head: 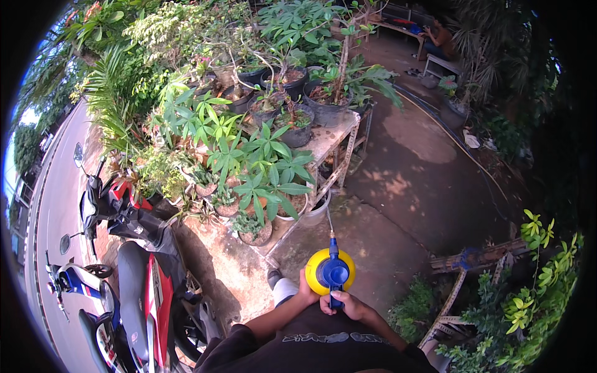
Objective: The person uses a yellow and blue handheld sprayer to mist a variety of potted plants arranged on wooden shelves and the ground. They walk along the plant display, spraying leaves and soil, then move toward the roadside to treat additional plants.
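Observation:
A yellow pressure sprayer (347, 261) with a blue pump head (334, 272) and a thin metal nozzle tube (330, 219) is held upright in front of my body. My left hand (306, 285) supports the left side of the yellow tank. My right hand (344, 304) grips the blue handle, its thumb on top. The nozzle tube points away from me, beside a white pot under the corner of a plant bench (322, 140). Left of the tube, broad green leaves (273, 172) spread over round pots with succulents (252, 228).
Black pots (295, 133) of small trees crowd the bench. Parked motorcycles (149, 289) stand at left beside a road (70, 163). A hose (447, 128) runs along the ground at right. A rusty metal frame (443, 307) and shrubs stand lower right. A person (440, 39) sits far back.

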Available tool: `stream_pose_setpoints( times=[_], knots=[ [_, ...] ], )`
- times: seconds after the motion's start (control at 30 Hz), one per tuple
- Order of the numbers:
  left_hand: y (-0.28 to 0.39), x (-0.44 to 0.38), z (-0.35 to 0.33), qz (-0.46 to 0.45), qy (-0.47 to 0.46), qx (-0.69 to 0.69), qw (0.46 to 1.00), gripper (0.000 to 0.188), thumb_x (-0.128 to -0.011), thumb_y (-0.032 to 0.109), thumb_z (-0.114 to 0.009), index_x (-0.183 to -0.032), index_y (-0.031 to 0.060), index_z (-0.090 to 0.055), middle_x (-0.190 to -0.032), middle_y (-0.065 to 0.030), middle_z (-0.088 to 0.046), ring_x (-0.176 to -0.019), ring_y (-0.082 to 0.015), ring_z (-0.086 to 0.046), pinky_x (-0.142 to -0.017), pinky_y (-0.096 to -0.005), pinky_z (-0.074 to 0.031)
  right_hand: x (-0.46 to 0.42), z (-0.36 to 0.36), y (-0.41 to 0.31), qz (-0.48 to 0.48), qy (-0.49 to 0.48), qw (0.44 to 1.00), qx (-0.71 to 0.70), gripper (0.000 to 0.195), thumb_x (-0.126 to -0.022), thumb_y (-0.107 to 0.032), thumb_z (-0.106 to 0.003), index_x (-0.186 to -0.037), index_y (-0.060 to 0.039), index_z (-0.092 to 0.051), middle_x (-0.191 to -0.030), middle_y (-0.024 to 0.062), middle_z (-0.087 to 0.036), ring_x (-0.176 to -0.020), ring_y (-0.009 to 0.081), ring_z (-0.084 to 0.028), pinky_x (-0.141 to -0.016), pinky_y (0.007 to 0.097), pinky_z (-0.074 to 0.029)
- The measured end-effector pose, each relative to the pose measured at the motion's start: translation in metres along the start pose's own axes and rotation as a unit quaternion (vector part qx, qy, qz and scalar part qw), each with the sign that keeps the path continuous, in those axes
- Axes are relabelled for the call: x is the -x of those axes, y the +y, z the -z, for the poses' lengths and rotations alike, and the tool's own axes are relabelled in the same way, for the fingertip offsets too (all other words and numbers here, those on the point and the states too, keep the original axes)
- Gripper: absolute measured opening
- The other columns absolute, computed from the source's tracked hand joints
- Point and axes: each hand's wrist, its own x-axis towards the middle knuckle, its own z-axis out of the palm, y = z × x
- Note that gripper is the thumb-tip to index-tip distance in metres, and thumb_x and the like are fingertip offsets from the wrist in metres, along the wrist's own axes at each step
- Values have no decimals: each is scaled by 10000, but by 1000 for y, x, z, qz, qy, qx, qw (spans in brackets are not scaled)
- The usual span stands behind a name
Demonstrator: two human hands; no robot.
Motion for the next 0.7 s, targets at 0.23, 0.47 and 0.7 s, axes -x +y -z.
stream_pose_setpoints(
  times=[0.23,0.47,0.7],
  knots=[
    [-7,-9,27,56,5,80,995,553,-832,526,-281,-1091,104,-527,-1057,-92,-586,-966,-276,-554,-880,-420,-420,-3,-2,-2,0,-13,999,29,552,-831,-520,-205,-646,-57,-442,-618,-3,-419,-602,95,-389,-614,228,-300],
    [-8,-11,35,59,8,96,994,549,-828,527,-291,-1075,103,-536,-1043,-91,-592,-954,-275,-557,-872,-416,-424,-6,-1,-1,-3,-16,999,32,556,-838,-516,-193,-648,-55,-441,-618,-2,-418,-602,97,-390,-613,230,-306],
    [-12,-15,43,46,21,104,993,538,-822,521,-304,-1057,101,-544,-1024,-88,-599,-938,-270,-563,-863,-411,-428,-9,-5,-6,-13,1,1000,11,554,-841,-506,-198,-651,-52,-452,-608,-1,-423,-589,96,-391,-607,225,-309]
  ],
)
